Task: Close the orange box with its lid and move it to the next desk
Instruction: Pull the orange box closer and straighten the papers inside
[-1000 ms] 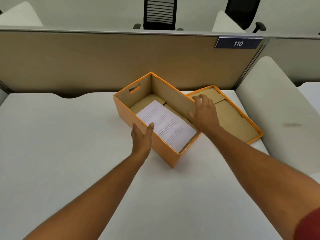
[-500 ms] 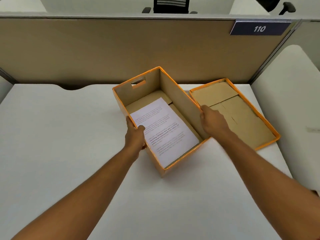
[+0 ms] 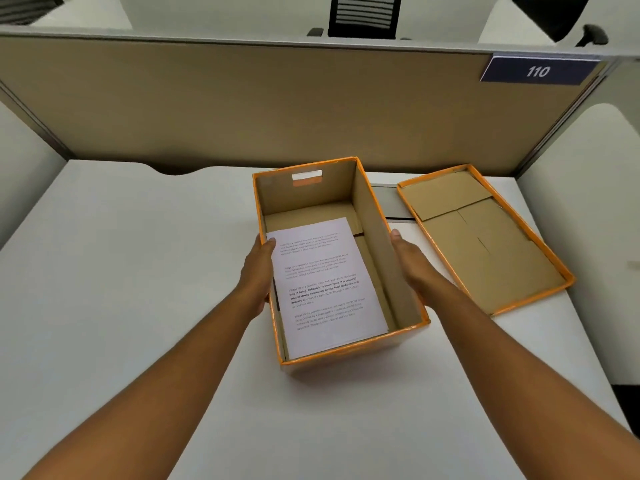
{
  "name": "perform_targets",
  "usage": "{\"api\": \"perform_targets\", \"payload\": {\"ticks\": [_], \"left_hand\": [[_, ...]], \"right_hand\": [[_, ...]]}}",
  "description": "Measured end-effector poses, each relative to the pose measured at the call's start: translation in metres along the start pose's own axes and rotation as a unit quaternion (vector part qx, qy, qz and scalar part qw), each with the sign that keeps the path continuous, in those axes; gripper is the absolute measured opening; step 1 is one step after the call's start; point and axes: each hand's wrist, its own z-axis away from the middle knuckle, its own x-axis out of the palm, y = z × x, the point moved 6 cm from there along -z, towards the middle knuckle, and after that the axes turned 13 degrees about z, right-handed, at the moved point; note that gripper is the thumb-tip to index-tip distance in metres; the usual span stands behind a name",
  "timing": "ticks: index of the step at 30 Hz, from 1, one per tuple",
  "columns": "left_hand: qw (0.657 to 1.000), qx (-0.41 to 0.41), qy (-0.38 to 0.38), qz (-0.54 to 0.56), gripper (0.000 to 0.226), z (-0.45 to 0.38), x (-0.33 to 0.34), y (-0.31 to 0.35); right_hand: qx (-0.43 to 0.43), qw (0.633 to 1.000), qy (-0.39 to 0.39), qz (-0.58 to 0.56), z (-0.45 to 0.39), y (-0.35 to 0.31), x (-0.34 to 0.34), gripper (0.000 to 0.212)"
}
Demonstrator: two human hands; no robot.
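The orange box (image 3: 374,237) stands open on the white desk, its long side pointing away from me. A printed sheet of paper (image 3: 325,285) lies flat inside it. My left hand (image 3: 258,271) presses flat against the box's left wall, thumb at the rim. My right hand (image 3: 410,261) lies flat against the outside of the right wall. Both hands clamp the box between them. The orange lid (image 3: 485,244) rests upside down on the desk to the right of the box, apart from it.
A tan partition (image 3: 242,109) with a blue "110" sign (image 3: 536,71) closes off the back of the white desk (image 3: 121,289). Another white desk surface (image 3: 595,209) lies to the right beyond a side divider. Office chairs stand behind the partition.
Both hands have turned the box from a diagonal position to nearly straight in front of me. My right hand slid from the box's rim down onto its outer right wall.
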Motion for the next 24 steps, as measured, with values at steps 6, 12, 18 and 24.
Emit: {"api": "perform_targets", "payload": {"ticks": [6,12,18,24], "left_hand": [[0.999,0.023,-0.023,-0.036,0.054,0.015,-0.077,0.003],[0.997,-0.037,-0.056,-0.049,0.057,0.029,-0.142,-0.029],[0.995,-0.049,-0.08,-0.035,0.078,0.023,-0.141,-0.004],[0.991,0.02,-0.105,-0.082,0.037,0.024,-0.15,0.001]], "right_hand": [[-0.036,0.998,0.045,-0.01,0.058,0.006,0.068,0.066],[-0.025,0.998,0.058,-0.015,0.116,0.021,0.139,0.053],[0.041,0.997,0.067,-0.029,0.088,-0.016,0.132,0.061],[0.063,0.992,0.102,-0.031,0.091,-0.024,0.158,0.066]]}}
